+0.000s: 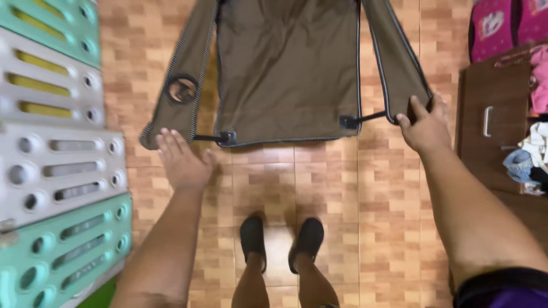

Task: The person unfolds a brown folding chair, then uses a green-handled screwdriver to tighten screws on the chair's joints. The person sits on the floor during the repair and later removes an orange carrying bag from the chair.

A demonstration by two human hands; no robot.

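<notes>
Head view, looking straight down. A folding chair (pixel 285 68) of brown fabric stands open on the tiled floor (pixel 337 188), its seat front edge nearest the person. The left armrest (pixel 177 97) has a round cup holder (pixel 182 89); floor tile shows through it and nothing sits in it.

Right hand (pixel 425 128): grip closed on the front corner of the right armrest (pixel 399 68), fingers over the piped edge, thumb hidden behind the fabric. Left hand (pixel 181 162): open and flat, fingers spread, fingertips at or just short of the left armrest's front corner; holds nothing.

Edges and room: bare floor runs between the chair and the person's dark shoes (pixel 281 239). A grey and green plastic panel (pixel 54 142) with slots and holes closes off the left side, near the left armrest. A dark wooden cabinet (pixel 491 114) stands just beside the right armrest, with clothes (pixel 531 154) piled at its right.

Chair fabric is smooth, trimmed in striped piping, with black straps at both front seat corners.
</notes>
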